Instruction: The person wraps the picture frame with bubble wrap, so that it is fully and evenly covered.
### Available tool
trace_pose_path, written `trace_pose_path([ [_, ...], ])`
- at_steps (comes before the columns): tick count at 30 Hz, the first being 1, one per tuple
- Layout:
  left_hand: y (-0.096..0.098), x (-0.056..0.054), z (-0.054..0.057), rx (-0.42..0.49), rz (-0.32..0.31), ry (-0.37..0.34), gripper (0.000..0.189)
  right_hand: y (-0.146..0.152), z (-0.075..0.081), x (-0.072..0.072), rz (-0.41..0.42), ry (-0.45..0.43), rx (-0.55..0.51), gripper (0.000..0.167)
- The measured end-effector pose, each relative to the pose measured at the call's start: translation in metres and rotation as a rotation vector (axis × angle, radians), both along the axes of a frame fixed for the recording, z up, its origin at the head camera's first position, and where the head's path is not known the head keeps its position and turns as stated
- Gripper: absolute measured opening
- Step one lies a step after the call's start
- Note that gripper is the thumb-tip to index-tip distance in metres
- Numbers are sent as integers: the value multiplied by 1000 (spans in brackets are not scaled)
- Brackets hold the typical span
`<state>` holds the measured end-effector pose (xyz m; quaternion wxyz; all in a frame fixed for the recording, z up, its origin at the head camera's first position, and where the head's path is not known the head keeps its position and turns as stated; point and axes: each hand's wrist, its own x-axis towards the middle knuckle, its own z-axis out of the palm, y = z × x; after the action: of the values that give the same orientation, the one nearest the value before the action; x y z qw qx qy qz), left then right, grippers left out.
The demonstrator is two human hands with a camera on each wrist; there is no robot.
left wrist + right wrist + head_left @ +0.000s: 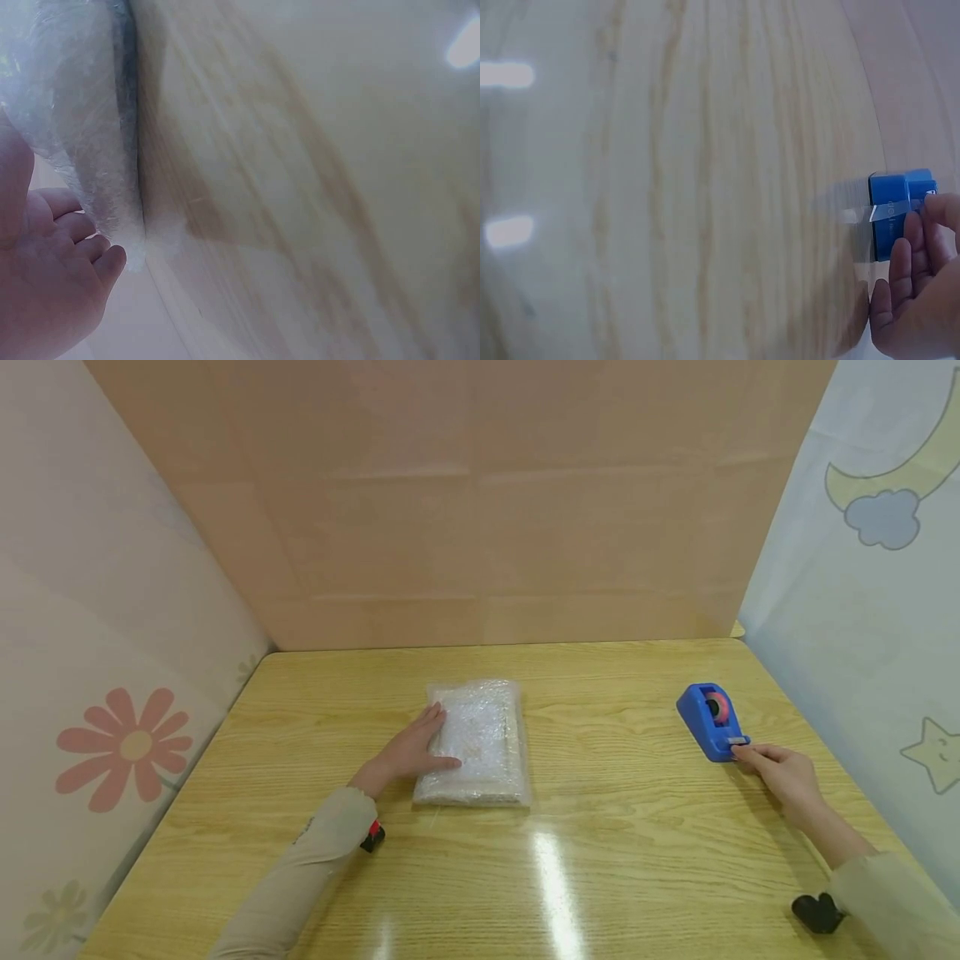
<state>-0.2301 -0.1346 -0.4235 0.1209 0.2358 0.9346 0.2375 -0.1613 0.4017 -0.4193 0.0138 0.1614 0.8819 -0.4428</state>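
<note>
A flat package wrapped in bubble wrap [480,743] lies on the wooden table. My left hand [416,747] rests on its left side, thumb and fingers spread; the left wrist view shows several loosely bent fingers [94,232] beside the wrapped edge. Toward the right stands a blue tape dispenser [705,722] with a roll of tape [717,707] in it. At its front end, the thumb and forefinger of my right hand [780,772] pinch the end of the tape. In the right wrist view a strip of clear tape [877,212] shows against the dispenser.
The wooden table [615,835] meets a brown panel [480,543] at the back. Patterned walls stand left and right. A black and red piece [372,837] shows by the left sleeve, and a black piece [817,913] by the right sleeve.
</note>
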Motion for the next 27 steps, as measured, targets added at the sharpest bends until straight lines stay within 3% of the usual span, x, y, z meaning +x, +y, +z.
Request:
trace_pose_path([
  [4,0,0,0,-8,1,5,96,-1,0,-1,38,54,113,51],
  [10,1,1,0,-8,3,1,96,0,1,2,139,149,264,35],
  [16,1,1,1,-9,-2,-3,97,6,-3,8,185,150,182,37],
  [27,-1,-2,-1,-8,-7,8,98,1,20,-5,275,190,184,37],
])
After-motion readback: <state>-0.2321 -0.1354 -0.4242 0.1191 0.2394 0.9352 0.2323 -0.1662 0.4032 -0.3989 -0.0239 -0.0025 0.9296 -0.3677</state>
